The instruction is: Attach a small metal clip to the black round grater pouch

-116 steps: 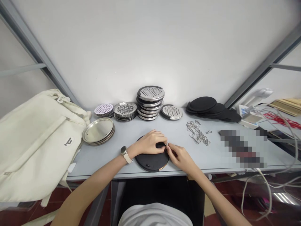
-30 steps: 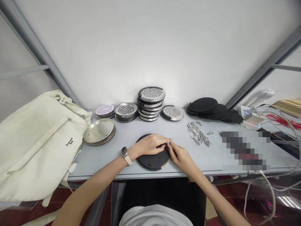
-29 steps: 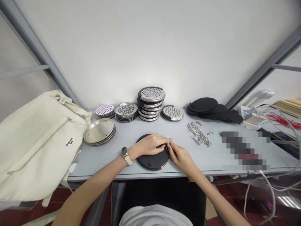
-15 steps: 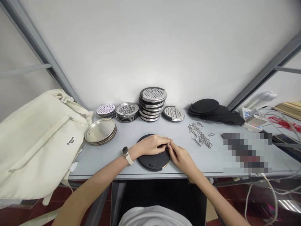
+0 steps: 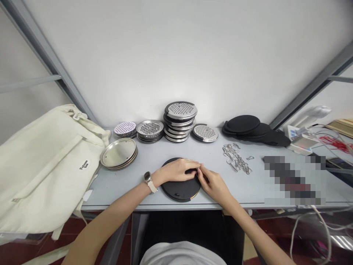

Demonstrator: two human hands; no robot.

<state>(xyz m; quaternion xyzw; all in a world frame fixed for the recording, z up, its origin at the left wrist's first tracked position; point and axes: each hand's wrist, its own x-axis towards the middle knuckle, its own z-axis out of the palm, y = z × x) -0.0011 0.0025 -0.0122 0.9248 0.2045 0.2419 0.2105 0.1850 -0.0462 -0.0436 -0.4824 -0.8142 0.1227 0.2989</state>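
Note:
A round black disc lies flat near the table's front edge, with a small dark knob and a thin shiny edge at its lower right. Across its upper part lies my left hand, whose fingers and thumb close together over the right side of the rim. My right hand pinches at the same spot, fingertips against those of the left. Whatever is between the fingertips is tiny and mostly hidden. To the right lies a heap of small metal clips with rings.
Behind stand stacked round graters, another grater stack and a single grater. Round metal plates lie at left beside a cream bag. Black round covers are piled at back right. Cables hang at far right.
The view has shifted very slightly. Both hands stay at the disc's right rim, with only a small movement of the fingertips.

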